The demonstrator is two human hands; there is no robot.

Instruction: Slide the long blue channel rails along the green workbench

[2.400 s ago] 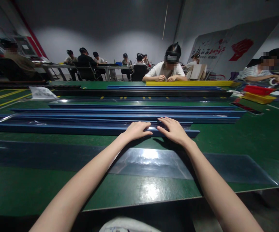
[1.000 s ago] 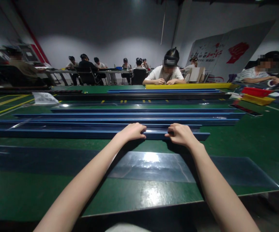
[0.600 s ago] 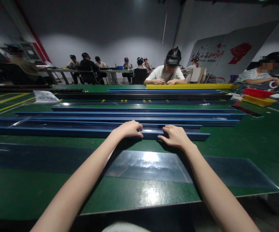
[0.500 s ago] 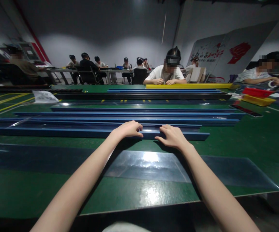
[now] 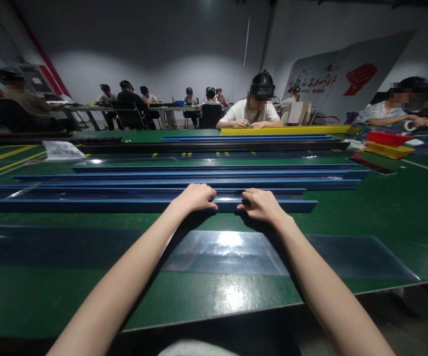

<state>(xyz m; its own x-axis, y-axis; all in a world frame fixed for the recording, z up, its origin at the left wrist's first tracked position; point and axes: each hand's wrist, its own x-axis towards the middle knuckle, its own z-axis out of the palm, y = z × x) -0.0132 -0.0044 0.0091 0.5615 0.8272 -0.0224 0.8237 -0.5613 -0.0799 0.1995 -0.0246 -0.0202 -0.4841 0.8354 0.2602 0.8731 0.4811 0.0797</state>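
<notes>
A long dark blue channel (image 5: 87, 203) lies left to right across the green table (image 5: 384, 207), the nearest of several such channels. My left hand (image 5: 195, 197) rests on its middle with the fingers curled over the top. My right hand (image 5: 260, 203) sits on the same channel a short way to the right, fingers also curled onto it. A clear plastic sheet (image 5: 232, 251) lies flat on the table under my forearms, between the channel and the near edge.
More blue channels (image 5: 214, 174) lie parallel behind the near one, then a black strip (image 5: 214, 146) and a yellow channel (image 5: 288, 129). Red and yellow trays (image 5: 388, 143) sit far right. A person (image 5: 249, 111) works opposite; others sit further back.
My right hand has slid left along the near channel, closer to my left hand. My left hand has stayed about where it was on the channel.
</notes>
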